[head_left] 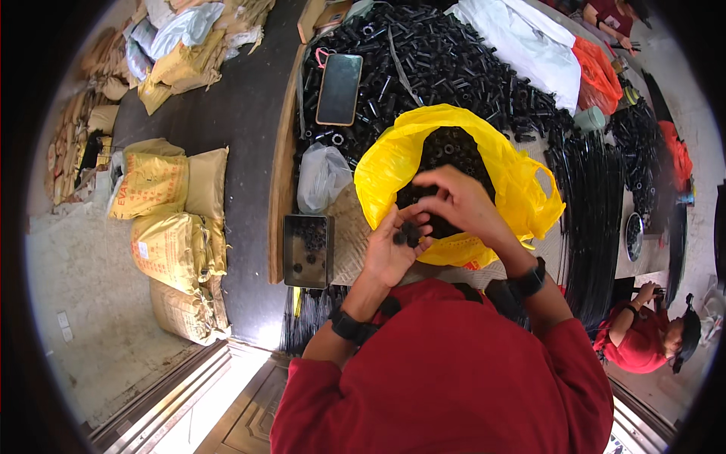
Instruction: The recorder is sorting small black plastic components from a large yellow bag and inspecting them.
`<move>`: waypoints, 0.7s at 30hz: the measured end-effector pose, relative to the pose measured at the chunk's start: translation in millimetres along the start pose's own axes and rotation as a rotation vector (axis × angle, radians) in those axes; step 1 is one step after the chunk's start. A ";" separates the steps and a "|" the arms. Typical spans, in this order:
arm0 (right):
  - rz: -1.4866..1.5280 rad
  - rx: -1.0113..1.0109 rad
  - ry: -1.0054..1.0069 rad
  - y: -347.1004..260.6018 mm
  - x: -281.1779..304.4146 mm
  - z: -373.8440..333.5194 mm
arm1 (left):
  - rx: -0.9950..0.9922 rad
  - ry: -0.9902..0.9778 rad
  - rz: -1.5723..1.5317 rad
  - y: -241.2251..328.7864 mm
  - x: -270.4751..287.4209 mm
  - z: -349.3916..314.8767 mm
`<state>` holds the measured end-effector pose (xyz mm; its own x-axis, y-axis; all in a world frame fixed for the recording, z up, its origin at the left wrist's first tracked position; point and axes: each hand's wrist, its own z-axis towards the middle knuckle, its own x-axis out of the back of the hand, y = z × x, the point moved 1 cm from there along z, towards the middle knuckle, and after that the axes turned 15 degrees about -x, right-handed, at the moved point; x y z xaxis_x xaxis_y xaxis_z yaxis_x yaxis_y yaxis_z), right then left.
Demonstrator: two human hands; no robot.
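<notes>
My left hand (392, 248) is turned palm up at the near left rim of a yellow plastic bag (384, 163). Its fingers curl round a few small black round parts (409, 235). Over the bag's mouth, my right hand (463, 203) has its fingers bent, with thumb and fingertips close to the left fingertips. Whatever those right fingers pinch, if anything, is too small to make out. Inside the bag lies a mass of similar small black parts (452, 147), partly covered by the right hand.
A black tray (308, 261) with a few black parts stands left of my hands, below a clear plastic bag (321, 180). A phone (339, 89) rests on heaped black tubular pieces (431, 57). Long black rods (594, 219) lie at right. Farther right, a co-worker (639, 340) in red works.
</notes>
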<state>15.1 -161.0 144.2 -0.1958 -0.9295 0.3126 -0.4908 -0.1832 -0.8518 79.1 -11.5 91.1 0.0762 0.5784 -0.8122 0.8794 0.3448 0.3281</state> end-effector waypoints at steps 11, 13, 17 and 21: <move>-0.413 0.176 0.371 45.8 17.0 32.6 | 0.016 -0.121 -0.097 -2.6 20.1 7.7; 0.000 -0.003 0.236 33.9 22.0 22.0 | -0.031 -0.026 -0.012 -3.0 9.1 4.3; 0.178 0.013 -0.079 9.7 7.2 6.7 | 0.014 0.102 0.001 -1.1 -2.4 1.1; -0.464 0.278 0.406 37.6 1.5 43.6 | 0.116 -0.066 -0.168 -7.4 25.3 12.3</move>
<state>33.3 -183.2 94.3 -0.3478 -0.5501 0.7593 -0.3751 -0.6605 -0.6504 80.3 -8.5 62.2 -0.0487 0.4692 -0.8817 0.9304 0.3423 0.1308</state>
